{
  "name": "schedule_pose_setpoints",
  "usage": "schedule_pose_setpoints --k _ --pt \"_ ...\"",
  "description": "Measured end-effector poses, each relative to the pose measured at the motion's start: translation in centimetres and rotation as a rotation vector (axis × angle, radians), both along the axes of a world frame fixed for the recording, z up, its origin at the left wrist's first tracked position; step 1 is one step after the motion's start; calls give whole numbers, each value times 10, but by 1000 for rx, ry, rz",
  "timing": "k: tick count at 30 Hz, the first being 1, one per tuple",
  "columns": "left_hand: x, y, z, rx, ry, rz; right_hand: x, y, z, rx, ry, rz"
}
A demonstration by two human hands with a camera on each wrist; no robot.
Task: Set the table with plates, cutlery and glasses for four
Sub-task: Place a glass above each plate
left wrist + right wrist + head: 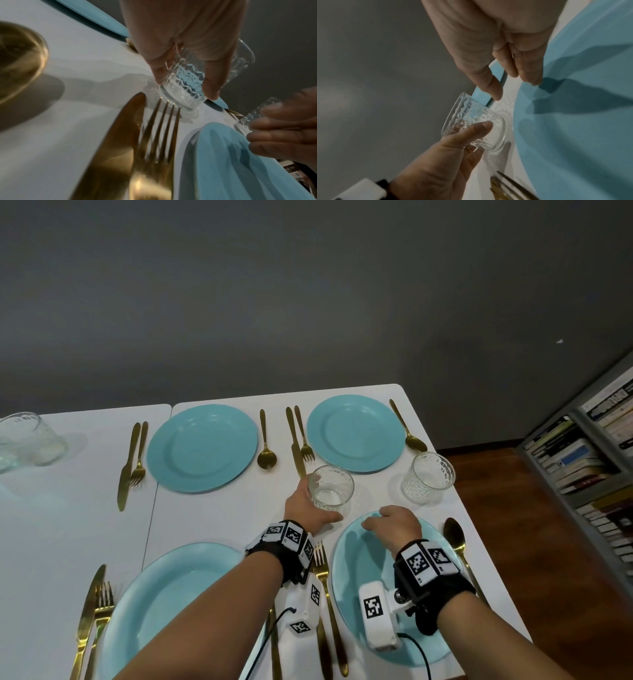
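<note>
My left hand (308, 505) grips a clear patterned glass (330, 489) that stands upright on the white table (212, 518), between the far right plate (356, 433) and the near right plate (356, 573). In the left wrist view thumb and fingers (211, 86) wrap round the glass (183, 88), just beyond the tips of a gold fork (161, 129) and knife (118, 146). My right hand (388, 522) hovers over the far rim of the near right plate, fingers (529, 73) relaxed and holding nothing. A second glass (428, 477) stands to the right.
Two more blue plates, far left (202, 448) and near left (161, 604), each have gold cutlery beside them. More glassware (30, 440) stands at the far left. The table's right edge (479, 542) drops to a wood floor, with a bookshelf (582, 467) beyond.
</note>
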State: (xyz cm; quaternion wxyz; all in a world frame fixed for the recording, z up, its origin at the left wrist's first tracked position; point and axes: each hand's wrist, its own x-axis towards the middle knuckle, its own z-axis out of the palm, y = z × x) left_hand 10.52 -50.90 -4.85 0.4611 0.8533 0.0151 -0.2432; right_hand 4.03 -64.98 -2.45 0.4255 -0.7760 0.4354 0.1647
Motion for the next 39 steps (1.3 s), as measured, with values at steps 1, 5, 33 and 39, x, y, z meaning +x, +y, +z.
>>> schedule_pose_setpoints --k 1,5,33,39 --pt "1 -1 0 -5 -2 -2 0 -1 1 -9 -1 9" --pt "4 -5 2 -14 1 -24 3 -5 3 -28 -14 10" --pt "69 324 65 -56 -258 691 104 293 107 340 -424 278" --pt "106 461 54 22 -124 807 157 408 79 311 -325 314"
